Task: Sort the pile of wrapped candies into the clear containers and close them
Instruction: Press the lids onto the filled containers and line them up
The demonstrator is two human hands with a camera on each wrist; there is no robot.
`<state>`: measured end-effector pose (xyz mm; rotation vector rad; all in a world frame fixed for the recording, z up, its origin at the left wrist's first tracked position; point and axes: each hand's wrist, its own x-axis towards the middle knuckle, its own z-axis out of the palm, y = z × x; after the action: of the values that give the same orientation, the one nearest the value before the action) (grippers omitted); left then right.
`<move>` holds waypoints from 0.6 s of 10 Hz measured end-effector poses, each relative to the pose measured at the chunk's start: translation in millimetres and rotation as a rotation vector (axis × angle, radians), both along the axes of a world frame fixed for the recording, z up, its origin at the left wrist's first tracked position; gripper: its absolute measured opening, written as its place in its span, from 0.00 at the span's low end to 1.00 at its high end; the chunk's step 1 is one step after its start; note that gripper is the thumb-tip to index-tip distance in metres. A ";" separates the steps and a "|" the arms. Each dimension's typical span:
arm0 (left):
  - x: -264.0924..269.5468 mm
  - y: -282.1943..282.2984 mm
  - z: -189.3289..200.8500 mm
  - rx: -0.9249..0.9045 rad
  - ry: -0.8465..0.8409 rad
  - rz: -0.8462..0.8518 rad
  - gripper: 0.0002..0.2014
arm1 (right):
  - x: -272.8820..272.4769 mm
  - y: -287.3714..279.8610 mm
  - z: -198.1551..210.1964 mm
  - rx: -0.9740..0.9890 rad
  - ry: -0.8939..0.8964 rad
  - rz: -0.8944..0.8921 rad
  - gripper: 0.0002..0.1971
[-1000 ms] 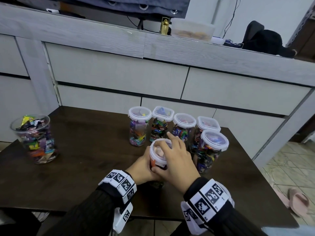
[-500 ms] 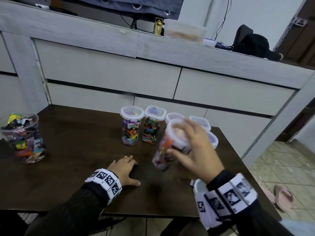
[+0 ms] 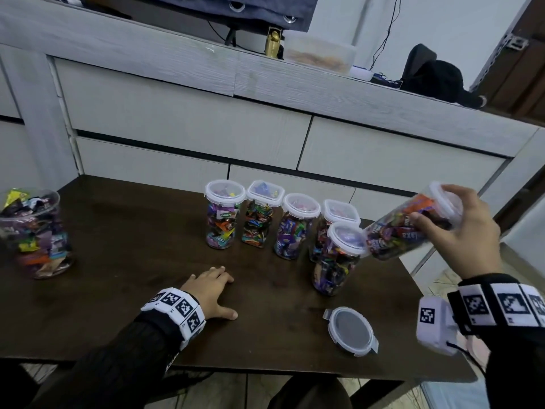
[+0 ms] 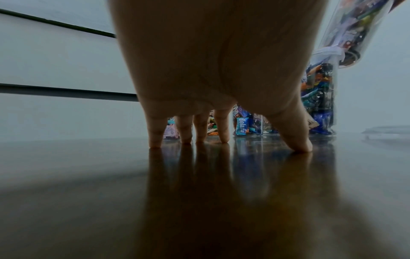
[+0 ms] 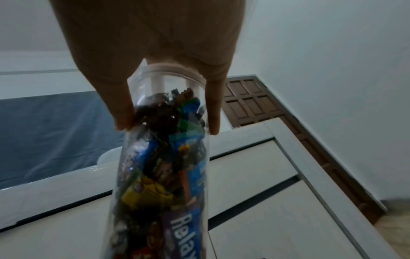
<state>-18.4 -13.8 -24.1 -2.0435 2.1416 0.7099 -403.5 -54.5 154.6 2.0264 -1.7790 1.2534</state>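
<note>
right hand (image 3: 460, 231) grips lidded jar (image 3: 410, 228) of candies near its top, tilted in air past table's (image 3: 118, 231) right edge | left hand (image 3: 211, 290) flat, fingers straight on table | 5 lidded jars (image 3: 225, 214) upright at back | loose lid (image 3: 351, 330) near front edge

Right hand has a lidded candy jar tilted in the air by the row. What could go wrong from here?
1. The right hand holds the tilted clear lidded candy jar near its lid end only; the full jar might slip from that grip.
2. Its base hangs close to the nearest upright lidded jar; a swing could topple it into the row.
3. The loose round clear lid lies near the dark wooden table edge and could get knocked off.
</note>
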 end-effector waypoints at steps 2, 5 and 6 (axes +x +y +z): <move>0.0 0.0 -1.1 -0.003 0.006 0.001 0.43 | -18.2 -11.4 -15.7 0.058 -0.199 -0.083 0.29; 0.5 -0.1 -1.6 -0.003 0.019 0.006 0.43 | -30.4 -16.7 -48.1 0.131 -0.192 -0.255 0.29; 0.5 0.0 -1.6 -0.001 0.018 0.007 0.43 | -24.4 -22.1 -71.4 0.217 0.005 -0.230 0.30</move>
<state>-17.9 -13.8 -25.7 -2.0534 2.1457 0.7315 -427.9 -76.7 83.2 1.8543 -2.1558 1.0274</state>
